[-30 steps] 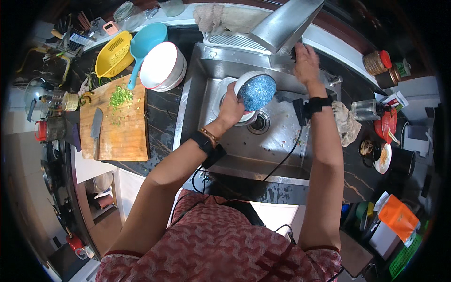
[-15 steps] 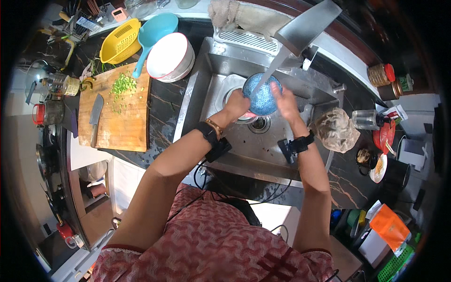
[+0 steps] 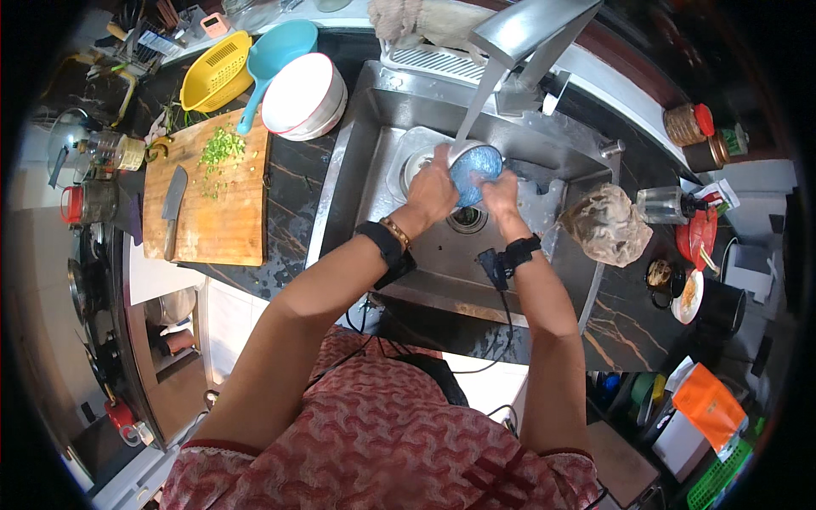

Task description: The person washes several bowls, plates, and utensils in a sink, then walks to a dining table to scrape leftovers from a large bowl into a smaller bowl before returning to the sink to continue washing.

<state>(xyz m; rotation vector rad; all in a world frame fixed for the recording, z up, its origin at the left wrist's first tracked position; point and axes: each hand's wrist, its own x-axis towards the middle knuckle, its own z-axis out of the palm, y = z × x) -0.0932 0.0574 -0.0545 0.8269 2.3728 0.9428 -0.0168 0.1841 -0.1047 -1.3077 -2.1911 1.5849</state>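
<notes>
Over the sink [image 3: 442,268], a blue patterned bowl [image 3: 478,167] is held tilted between my two hands, under water running from the grey tap [image 3: 520,38]. My left hand [image 3: 432,191] grips its left rim, fingers closed. Against the bowl's right side, my right hand [image 3: 501,195] is curled, its fingertips blurred over the blue surface. Behind my left hand a pale dish [image 3: 415,167] rests in the sink, mostly hidden. The drain [image 3: 467,221] lies just below the bowl.
Left of the sink stand a white bowl [image 3: 304,98], a blue ladle-shaped basin [image 3: 280,51], a yellow colander [image 3: 217,72] and a cutting board [image 3: 229,229] with chopped greens [image 3: 223,146] and a cleaver [image 3: 172,204]. A crumpled plastic bag [image 3: 608,225] sits on the right sink edge.
The bowl has tipped in my hands. My left hand has shifted up along its rim, and my right hand has moved down and inward against its side.
</notes>
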